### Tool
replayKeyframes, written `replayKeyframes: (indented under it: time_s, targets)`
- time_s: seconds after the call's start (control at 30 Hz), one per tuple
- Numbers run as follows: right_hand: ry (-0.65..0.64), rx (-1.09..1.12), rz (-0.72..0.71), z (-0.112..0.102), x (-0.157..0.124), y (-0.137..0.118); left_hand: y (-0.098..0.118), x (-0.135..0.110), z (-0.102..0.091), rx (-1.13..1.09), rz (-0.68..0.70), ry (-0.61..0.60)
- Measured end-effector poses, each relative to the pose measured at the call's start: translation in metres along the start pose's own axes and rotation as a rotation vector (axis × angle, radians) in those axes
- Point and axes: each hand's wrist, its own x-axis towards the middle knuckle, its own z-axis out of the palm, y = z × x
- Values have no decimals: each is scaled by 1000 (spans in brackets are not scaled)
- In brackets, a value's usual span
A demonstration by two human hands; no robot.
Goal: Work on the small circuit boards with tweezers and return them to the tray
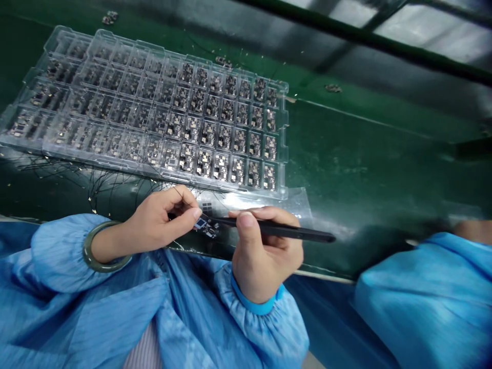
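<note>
My left hand (pixel 163 220) is closed in a pinch on a small circuit board (pixel 201 224) just above the near edge of the green bench. My right hand (pixel 261 251) is wrapped round black tweezers (pixel 284 231), whose tips point left at that board. A green bangle (pixel 100 251) sits on my left wrist. Both arms wear blue sleeves. Behind the hands lies a clear plastic tray (pixel 284 148) with several rows of small circuit boards in its pockets.
Thin black wires (pixel 107 187) lie in a loose bunch on the green bench (pixel 365 154) left of my hands. A clear plastic sheet (pixel 300 202) lies under the tray's near corner. Another person's blue sleeve (pixel 423 292) is at the right.
</note>
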Motion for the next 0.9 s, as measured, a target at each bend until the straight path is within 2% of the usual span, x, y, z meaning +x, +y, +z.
replayKeyframes:
  time_s: [0.27, 0.7, 0.9]
  targets:
    - [-30, -62, -21, -4, 1, 3, 4, 0, 0, -97, -82, -34]
    - [-20, -69, -60, -3, 4, 5, 5, 1, 0, -137, -102, -55]
    - [-38, -141, -87, -4, 3, 7, 5, 1, 1, -132, -101, -55]
